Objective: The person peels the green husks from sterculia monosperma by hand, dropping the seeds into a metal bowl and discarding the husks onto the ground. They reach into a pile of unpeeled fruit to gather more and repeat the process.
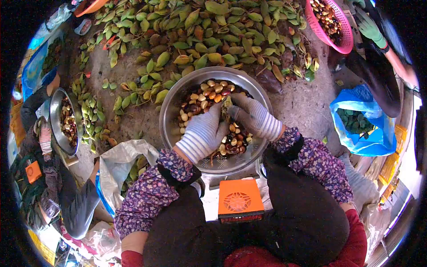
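Note:
Both of my hands wear striped work gloves and meet over a metal colander [170, 90] at the centre. My left hand [203, 132] and my right hand [257, 116] have their fingers closed around a greenish-brown pod [227, 105], mostly covered by the gloves. Beneath them the colander holds brown, orange and cream seeds [207, 95]. Its perforated bottom shows near the front, below my fingers.
Green pods [195, 31] are heaped on the floor ahead. A pink basket [346, 42] and blue bag [384, 144] are at right; a metal bowl [57, 129] and whitish sack [113, 164] at left. An orange box [240, 198] lies between my legs. Co-workers sit on both sides.

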The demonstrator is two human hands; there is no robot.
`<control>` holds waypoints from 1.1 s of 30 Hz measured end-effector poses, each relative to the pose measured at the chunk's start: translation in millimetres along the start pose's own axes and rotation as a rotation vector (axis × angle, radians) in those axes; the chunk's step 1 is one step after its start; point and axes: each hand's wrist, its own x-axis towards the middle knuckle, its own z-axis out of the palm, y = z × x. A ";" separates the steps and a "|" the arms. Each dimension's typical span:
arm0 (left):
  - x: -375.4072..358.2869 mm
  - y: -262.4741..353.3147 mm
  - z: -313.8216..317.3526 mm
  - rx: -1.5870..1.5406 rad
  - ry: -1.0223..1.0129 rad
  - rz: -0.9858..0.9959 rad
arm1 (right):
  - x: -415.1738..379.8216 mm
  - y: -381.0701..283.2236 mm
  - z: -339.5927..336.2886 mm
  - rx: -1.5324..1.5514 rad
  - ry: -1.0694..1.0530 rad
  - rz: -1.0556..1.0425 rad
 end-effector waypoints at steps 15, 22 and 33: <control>1.9 -4.5 10.3 -0.023 0.059 -0.047 | -4.9 8.4 2.5 -0.068 0.047 0.175; 7.5 -30.7 13.0 -0.529 0.099 -0.162 | -7.5 7.5 6.3 0.008 0.004 0.148; -0.8 -26.1 29.2 -0.255 0.356 -0.139 | 6.8 1.6 20.0 -0.804 0.018 0.055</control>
